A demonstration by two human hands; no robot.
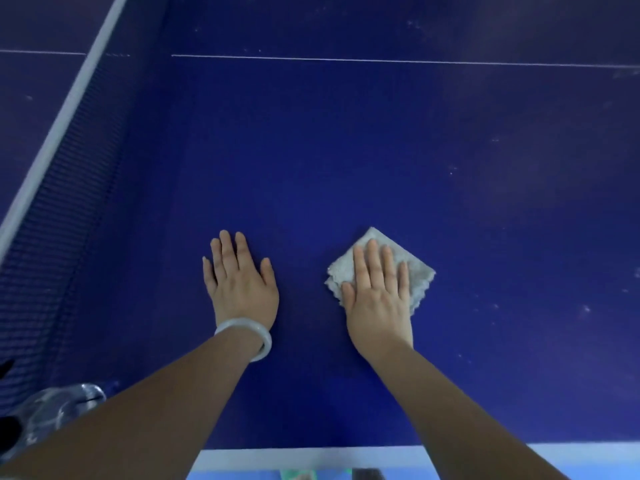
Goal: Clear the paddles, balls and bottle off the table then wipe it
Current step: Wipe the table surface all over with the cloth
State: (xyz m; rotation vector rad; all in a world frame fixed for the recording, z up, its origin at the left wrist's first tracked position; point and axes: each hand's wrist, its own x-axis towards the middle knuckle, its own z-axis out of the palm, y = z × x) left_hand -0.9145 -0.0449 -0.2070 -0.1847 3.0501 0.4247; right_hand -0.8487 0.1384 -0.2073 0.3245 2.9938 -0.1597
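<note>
A dark blue table-tennis table [346, 150] fills the view. My right hand [377, 289] lies flat with straight fingers on a folded white cloth [420, 275], pressing it onto the table. My left hand [239, 275] rests palm-down on the bare surface to the left of the cloth, a pale bangle on its wrist. A clear plastic bottle [62, 407] shows at the lower left, partly hidden by my left forearm. No paddles or balls are in view.
The net [69, 188] with its white top band runs diagonally along the left. A thin white centre line [415, 61] crosses the far surface. The table's white near edge [311, 459] lies at the bottom, with floor beyond it.
</note>
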